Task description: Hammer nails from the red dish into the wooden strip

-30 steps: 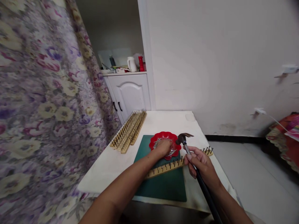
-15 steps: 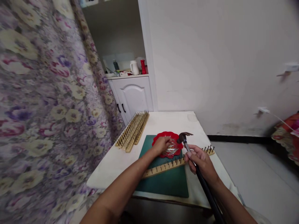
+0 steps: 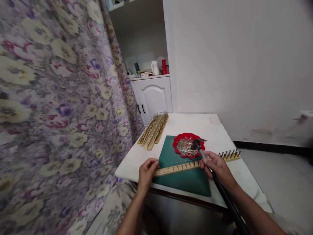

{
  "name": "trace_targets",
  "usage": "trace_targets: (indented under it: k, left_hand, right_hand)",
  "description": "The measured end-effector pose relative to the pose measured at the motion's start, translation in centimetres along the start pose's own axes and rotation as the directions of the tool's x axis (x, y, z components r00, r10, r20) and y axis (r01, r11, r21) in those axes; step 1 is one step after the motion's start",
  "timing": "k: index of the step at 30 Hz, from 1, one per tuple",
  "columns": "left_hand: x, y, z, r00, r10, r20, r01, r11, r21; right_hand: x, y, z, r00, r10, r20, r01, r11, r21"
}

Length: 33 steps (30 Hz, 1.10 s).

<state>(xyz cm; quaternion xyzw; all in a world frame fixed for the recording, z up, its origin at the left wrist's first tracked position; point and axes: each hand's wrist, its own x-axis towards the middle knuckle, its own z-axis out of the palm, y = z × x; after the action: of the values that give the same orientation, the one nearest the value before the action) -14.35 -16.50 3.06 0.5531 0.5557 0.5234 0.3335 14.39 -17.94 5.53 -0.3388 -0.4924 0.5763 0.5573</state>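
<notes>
A long wooden strip (image 3: 176,168) lies across a green mat (image 3: 186,176) on a white table (image 3: 137,160), with dark nails standing along its right part. My left hand (image 3: 146,172) is at the strip's left end, its fingers curled and pinched against the wood. My right hand (image 3: 217,168) is wrapped round the black handle of a claw hammer (image 3: 196,144), whose head hovers over the edge of a red scalloped dish (image 3: 187,145) full of loose nails.
Several more nail-studded wooden strips (image 3: 154,130) lie stacked at the table's far left. A flowered curtain (image 3: 61,107) hangs close on the left. A white cabinet (image 3: 154,94) with a jug and bottles stands behind, and a white wall is on the right.
My left hand left the red dish and came back to the strip's left end. The view has swung to the left. The right hand still holds the hammer.
</notes>
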Motion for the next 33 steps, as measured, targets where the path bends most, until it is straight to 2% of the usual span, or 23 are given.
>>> trace_targets:
  k: [4, 8, 16, 29, 33]
  left_hand:
    - [-2.7, -1.8, 1.7, 0.999, -0.008, 0.039, 0.005, 0.998, 0.069]
    - [-2.8, -2.1, 2.9, 0.999, 0.038, 0.034, -0.043, 0.985, 0.166]
    - [-2.3, -2.9, 3.0, 0.995, 0.096, 0.022, -0.098, 0.967, 0.235]
    - [-2.3, -2.3, 3.1, 0.990, 0.125, 0.072, -0.140, 0.949, 0.283]
    - [-2.4, -2.4, 3.2, 0.987, 0.131, 0.089, -0.153, 0.936, 0.317]
  right_hand:
    - [-0.3, 0.4, 0.9, 0.999, 0.019, 0.030, -0.018, 0.999, -0.039]
    - [-0.7, 1.0, 1.5, 0.998, 0.050, 0.048, -0.047, 0.997, -0.062]
    - [-1.2, 1.2, 2.3, 0.991, 0.101, 0.089, -0.093, 0.991, -0.093]
    - [-1.3, 2.2, 2.8, 0.981, 0.151, 0.122, -0.140, 0.985, -0.097]
    - [-1.6, 2.3, 3.5, 0.974, 0.180, 0.136, -0.168, 0.981, -0.096]
